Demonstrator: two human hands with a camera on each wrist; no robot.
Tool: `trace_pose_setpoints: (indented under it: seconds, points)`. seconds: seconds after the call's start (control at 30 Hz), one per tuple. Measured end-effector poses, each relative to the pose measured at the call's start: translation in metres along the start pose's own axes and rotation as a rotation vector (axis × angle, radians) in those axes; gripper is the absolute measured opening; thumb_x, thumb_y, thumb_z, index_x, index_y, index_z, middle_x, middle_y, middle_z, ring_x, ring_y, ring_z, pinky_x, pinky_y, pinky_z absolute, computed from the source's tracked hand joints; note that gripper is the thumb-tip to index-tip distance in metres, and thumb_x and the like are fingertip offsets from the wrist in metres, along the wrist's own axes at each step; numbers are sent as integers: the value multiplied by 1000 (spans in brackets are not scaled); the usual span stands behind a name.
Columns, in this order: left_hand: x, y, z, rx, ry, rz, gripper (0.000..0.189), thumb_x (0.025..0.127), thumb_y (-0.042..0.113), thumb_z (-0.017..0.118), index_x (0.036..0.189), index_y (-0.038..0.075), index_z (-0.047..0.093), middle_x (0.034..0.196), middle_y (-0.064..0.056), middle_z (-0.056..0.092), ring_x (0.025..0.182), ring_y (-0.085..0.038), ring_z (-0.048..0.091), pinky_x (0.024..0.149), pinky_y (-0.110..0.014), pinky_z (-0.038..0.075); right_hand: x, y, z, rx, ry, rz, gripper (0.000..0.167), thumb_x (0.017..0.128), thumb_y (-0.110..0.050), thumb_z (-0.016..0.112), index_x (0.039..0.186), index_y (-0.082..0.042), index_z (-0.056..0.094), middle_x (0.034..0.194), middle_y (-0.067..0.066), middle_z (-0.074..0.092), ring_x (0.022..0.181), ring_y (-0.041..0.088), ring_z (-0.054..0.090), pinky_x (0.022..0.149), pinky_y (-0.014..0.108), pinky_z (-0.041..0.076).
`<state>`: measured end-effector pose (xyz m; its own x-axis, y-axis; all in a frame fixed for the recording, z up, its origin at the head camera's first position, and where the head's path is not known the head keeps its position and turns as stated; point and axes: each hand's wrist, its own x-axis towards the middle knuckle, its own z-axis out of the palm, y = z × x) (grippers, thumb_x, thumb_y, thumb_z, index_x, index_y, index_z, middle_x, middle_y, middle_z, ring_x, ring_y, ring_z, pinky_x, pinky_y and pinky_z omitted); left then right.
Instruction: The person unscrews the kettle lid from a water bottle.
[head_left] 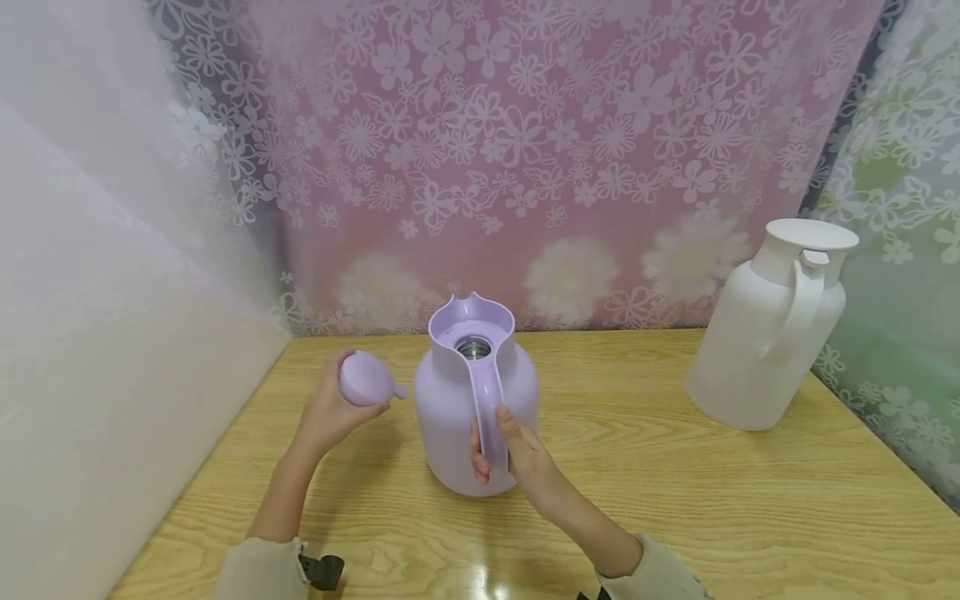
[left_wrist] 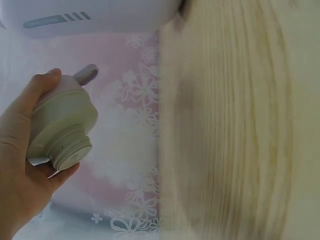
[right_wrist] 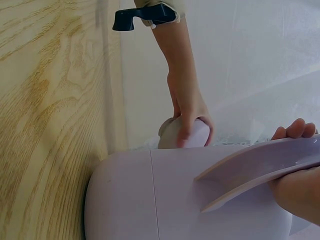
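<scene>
A light purple thermos jug point(head_left: 442, 400) stands upright on the wooden table, its round metal-lined mouth uncovered. My right hand point(head_left: 528, 458) grips the jug's handle point(head_left: 487, 396), fingers wrapped round it and thumb on top. To the left of the jug, my left hand point(head_left: 330, 408) holds the matching lid point(head_left: 366, 379) above the table. In the left wrist view the lid's pale stopper point(left_wrist: 70, 150) points down and to the right, with a small tab point(left_wrist: 87, 74) at the other end. Lid and jug are apart.
A white thermos jug point(head_left: 757, 342) with its own handle stands at the right of the wooden table point(head_left: 615, 500). Behind the table hangs a pink floral curtain point(head_left: 540, 150). A white wall or sheet point(head_left: 135, 292) borders the left side.
</scene>
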<state>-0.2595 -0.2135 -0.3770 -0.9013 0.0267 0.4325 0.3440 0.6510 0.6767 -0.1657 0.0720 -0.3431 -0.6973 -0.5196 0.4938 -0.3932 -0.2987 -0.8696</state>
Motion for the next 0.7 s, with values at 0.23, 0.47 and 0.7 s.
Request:
trace_pose_setpoints:
  seconds: [0.23,0.47,0.7]
  points:
    - [4,-8,2,225,-41,148,93,61,28,85,136,6,34,118,-20,44,96,-41,53,71,-55,47,0,1,0,2,5,3,54,103,-30,13,83,12,40,64,6,44,57,15,45,55,26,43]
    - [6,-10,2,255,-58,159,96,60,25,85,134,0,29,117,-24,44,96,-42,53,73,-55,45,-1,1,0,8,-2,-1,54,103,-30,12,83,12,39,64,8,43,57,16,44,55,26,43]
    - [11,-12,3,370,-81,242,91,57,25,87,131,2,39,121,-26,43,96,-45,52,71,-56,46,0,0,0,4,-3,0,53,103,-29,12,84,11,40,64,8,43,57,16,44,55,26,43]
